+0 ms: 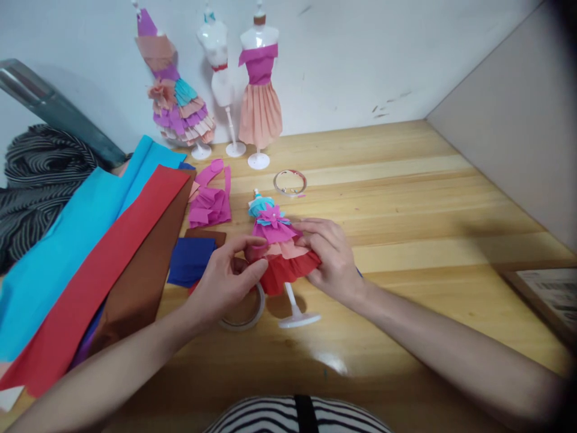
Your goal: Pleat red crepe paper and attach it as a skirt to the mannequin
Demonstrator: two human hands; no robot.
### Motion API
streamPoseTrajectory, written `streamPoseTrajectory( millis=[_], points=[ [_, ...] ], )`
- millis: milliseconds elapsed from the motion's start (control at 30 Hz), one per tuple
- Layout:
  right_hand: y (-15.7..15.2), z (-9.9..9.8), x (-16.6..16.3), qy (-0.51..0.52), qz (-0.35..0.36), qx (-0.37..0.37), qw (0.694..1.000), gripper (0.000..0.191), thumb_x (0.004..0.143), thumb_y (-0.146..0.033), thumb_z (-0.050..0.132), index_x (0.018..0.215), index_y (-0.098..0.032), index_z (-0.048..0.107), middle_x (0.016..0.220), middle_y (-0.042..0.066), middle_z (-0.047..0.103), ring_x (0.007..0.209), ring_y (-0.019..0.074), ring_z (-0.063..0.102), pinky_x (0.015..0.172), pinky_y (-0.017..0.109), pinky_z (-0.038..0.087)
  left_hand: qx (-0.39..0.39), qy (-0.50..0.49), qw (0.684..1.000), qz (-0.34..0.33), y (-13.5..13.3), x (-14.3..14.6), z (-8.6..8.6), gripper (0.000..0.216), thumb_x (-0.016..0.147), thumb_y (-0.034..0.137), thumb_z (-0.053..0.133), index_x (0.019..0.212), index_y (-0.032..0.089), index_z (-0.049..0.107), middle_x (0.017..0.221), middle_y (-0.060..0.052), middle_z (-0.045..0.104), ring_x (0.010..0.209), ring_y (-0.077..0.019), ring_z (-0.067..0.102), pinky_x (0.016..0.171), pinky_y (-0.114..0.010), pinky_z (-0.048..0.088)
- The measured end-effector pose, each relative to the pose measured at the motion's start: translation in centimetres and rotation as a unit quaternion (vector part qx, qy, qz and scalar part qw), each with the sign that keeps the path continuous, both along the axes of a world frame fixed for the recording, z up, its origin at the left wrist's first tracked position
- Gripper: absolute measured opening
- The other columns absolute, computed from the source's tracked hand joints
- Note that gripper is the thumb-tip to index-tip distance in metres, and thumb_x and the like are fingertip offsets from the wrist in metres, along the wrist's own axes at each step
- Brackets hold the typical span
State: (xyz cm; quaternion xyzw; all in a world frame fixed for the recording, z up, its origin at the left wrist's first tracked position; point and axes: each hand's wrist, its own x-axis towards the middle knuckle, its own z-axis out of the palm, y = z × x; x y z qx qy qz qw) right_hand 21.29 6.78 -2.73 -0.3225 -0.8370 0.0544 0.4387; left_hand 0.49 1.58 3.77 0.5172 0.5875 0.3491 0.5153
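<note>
A small mannequin (271,228) wearing a layered paper dress lies tilted on the wooden table (406,198), its white stand (297,316) pointing toward me. The dress has a turquoise top, a pink flower, pink and peach layers and a red skirt (286,270). My left hand (228,276) pinches the left edge of the skirt layers with thumb and fingers. My right hand (327,255) grips the right side of the dress, fingers curled over the peach and red layers. A tape roll (246,313) lies under my left hand.
Turquoise, red and brown paper sheets (90,252) spread at the left, with a blue square (192,260) and folded pink pieces (210,204). Three mannequins (225,84) stand at the back wall, two of them dressed. A clear tape ring (290,182) lies behind the dress. Striped fabric (40,174) lies far left.
</note>
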Motion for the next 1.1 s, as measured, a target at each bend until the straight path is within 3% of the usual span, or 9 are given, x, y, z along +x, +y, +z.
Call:
streamPoseTrajectory(
  millis=[100, 300, 400, 467, 600, 700, 833, 1000, 1100],
  points=[
    [0.1, 0.0, 0.1, 0.002, -0.003, 0.004, 1.0, 0.017, 0.079, -0.007, 0.058, 0.089, -0.021, 0.054, 0.106, 0.015, 0.069, 0.105, 0.0315, 0.063, 0.084, 0.049, 0.051, 0.02, -0.025, 0.999, -0.001, -0.7, -0.8, 0.2, 0.034, 0.081, 0.028, 0.062, 0.114, 0.02, 0.06, 0.086, 0.003, 0.048, 0.046, -0.0015, 0.046, 0.04, -0.015, 0.035],
    [0.0, -0.1, 0.0, -0.004, 0.004, 0.008, 1.0, 0.019, 0.079, -0.007, 0.058, 0.091, -0.021, 0.055, 0.108, 0.014, 0.069, 0.106, 0.031, 0.063, 0.085, 0.049, 0.051, 0.014, -0.083, 0.996, -0.005, -1.9, -1.7, 0.0, 0.04, 0.083, 0.027, 0.06, 0.123, 0.025, 0.053, 0.118, -0.005, 0.053, 0.049, -0.0024, 0.054, 0.038, -0.016, 0.039],
    [0.1, -0.3, 0.1, 0.0, 0.001, 0.006, 1.0, 0.018, 0.08, -0.008, 0.058, 0.091, -0.022, 0.054, 0.107, 0.013, 0.069, 0.106, 0.0307, 0.063, 0.086, 0.049, 0.051, 0.061, -0.017, 0.996, 0.062, -2.2, -2.4, -0.5, 0.029, 0.085, 0.025, 0.057, 0.114, 0.02, 0.056, 0.104, -0.003, 0.058, 0.041, 0.0001, 0.044, 0.037, -0.016, 0.033],
    [0.1, -0.4, 0.2, 0.0, 0.002, 0.006, 1.0, 0.019, 0.079, -0.008, 0.058, 0.091, -0.022, 0.054, 0.108, 0.013, 0.069, 0.107, 0.0307, 0.063, 0.086, 0.049, 0.051, 0.108, 0.096, 0.986, 0.083, -2.3, -3.2, -0.9, 0.022, 0.085, 0.022, 0.053, 0.106, 0.017, 0.059, 0.091, -0.001, 0.06, 0.046, -0.0037, 0.047, 0.043, -0.018, 0.038],
    [0.2, -0.5, 0.2, 0.0, 0.002, 0.004, 1.0, 0.021, 0.079, -0.007, 0.06, 0.092, -0.022, 0.055, 0.108, 0.013, 0.069, 0.106, 0.0307, 0.063, 0.086, 0.049, 0.05, 0.164, 0.366, 0.915, -0.047, -2.5, -4.6, -1.8, 0.025, 0.083, 0.018, 0.054, 0.105, 0.014, 0.065, 0.089, -0.006, 0.065, 0.083, -0.0209, 0.062, 0.074, -0.034, 0.05],
    [0.2, -0.4, 0.1, 0.002, 0.002, 0.003, 1.0, 0.019, 0.079, -0.007, 0.06, 0.091, -0.022, 0.055, 0.108, 0.013, 0.069, 0.106, 0.0308, 0.063, 0.086, 0.048, 0.05, 0.125, 0.447, 0.875, -0.134, -2.8, -5.0, -2.2, 0.023, 0.085, 0.017, 0.054, 0.103, 0.014, 0.068, 0.093, -0.009, 0.065, 0.092, -0.0262, 0.061, 0.078, -0.038, 0.049],
    [0.1, -0.1, 0.1, 0.002, 0.0, 0.001, 1.0, 0.016, 0.08, -0.009, 0.06, 0.089, -0.022, 0.056, 0.106, 0.013, 0.07, 0.105, 0.0312, 0.063, 0.086, 0.049, 0.05, 0.104, 0.427, 0.88, -0.18, -3.2, -5.5, -2.1, 0.023, 0.09, 0.012, 0.048, 0.095, 0.016, 0.07, 0.091, -0.008, 0.063, 0.09, -0.0227, 0.06, 0.076, -0.033, 0.047],
    [0.2, -0.3, 0.1, 0.002, -0.005, -0.003, 1.0, 0.016, 0.082, -0.009, 0.06, 0.089, -0.023, 0.056, 0.106, 0.012, 0.07, 0.105, 0.0303, 0.063, 0.085, 0.048, 0.05, 0.143, 0.376, 0.888, -0.224, -4.0, -6.8, -2.2, 0.028, 0.093, 0.011, 0.044, 0.094, 0.019, 0.071, 0.091, -0.006, 0.064, 0.087, -0.0198, 0.056, 0.073, -0.03, 0.043],
    [0.2, -0.4, 0.1, 0.003, -0.004, -0.006, 1.0, 0.016, 0.082, -0.01, 0.061, 0.089, -0.023, 0.056, 0.108, 0.011, 0.07, 0.106, 0.0297, 0.063, 0.086, 0.048, 0.05, 0.138, 0.317, 0.907, -0.24, -4.6, -7.1, -2.0, 0.029, 0.093, 0.012, 0.044, 0.095, 0.021, 0.072, 0.091, -0.006, 0.063, 0.086, -0.0186, 0.055, 0.073, -0.029, 0.042]
  ],
)
